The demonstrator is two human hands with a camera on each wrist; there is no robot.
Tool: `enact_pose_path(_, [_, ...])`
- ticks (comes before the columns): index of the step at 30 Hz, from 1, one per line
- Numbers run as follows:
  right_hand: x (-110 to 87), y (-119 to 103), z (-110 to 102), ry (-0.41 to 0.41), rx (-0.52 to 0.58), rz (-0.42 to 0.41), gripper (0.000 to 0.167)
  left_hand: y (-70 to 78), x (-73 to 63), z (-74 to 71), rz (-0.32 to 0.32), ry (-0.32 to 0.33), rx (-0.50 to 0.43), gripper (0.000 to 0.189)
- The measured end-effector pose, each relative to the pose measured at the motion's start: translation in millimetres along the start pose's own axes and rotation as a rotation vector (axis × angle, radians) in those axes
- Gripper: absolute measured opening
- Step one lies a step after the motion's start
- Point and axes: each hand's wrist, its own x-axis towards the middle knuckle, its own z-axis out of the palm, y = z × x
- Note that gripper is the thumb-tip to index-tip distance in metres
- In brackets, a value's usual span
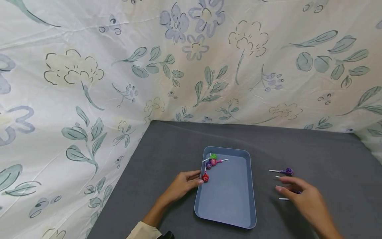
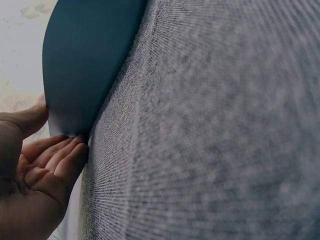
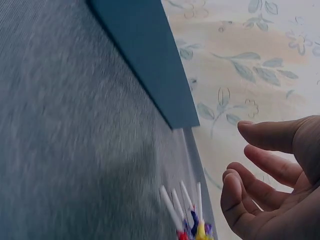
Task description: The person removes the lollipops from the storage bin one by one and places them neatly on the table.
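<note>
A blue-grey tray (image 1: 225,220) lies on the dark table. My left hand (image 1: 184,184) holds its left side, with the thumb at the rim and the fingertips against the outer wall. Near the tray's upper left lie a green lollipop (image 1: 213,156), a pink lollipop (image 1: 213,162), a purple lollipop (image 1: 208,165) and, lower down, a red lollipop (image 1: 205,178). My right hand (image 1: 307,199), empty, hovers over several lollipops right of the tray, thumb and fingers apart. One purple lollipop (image 1: 288,171) shows beyond it; the hand partly hides the others. Red and yellow wrappers (image 3: 201,231) show in the right wrist view.
The dark cloth-covered table (image 1: 176,142) extends around the tray. A pale floral curtain (image 1: 191,79) hangs behind it and along the left side. The tray's raised wall (image 3: 150,65) stands between the right-hand lollipops and its inside.
</note>
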Motion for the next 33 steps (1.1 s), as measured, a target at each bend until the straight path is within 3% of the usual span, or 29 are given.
enact_pose_path(10, [4.2, -27, 12, -0.051, 0.065, -0.045, 0.053, 1.7, -0.2, 0.1, 0.016, 0.005, 0.003, 0.054])
enact_pose_path(20, [9.5, -45, 29, -0.086, 0.232, -0.082, 0.048, -0.3, -0.2, -0.3, 0.02, 0.003, 0.044, 0.057])
enact_pose_path(33, [16.8, -73, 45, -0.12, 0.226, -0.055, 0.051, 0.3, -0.4, -0.1, 0.025, -0.001, 0.019, 0.055])
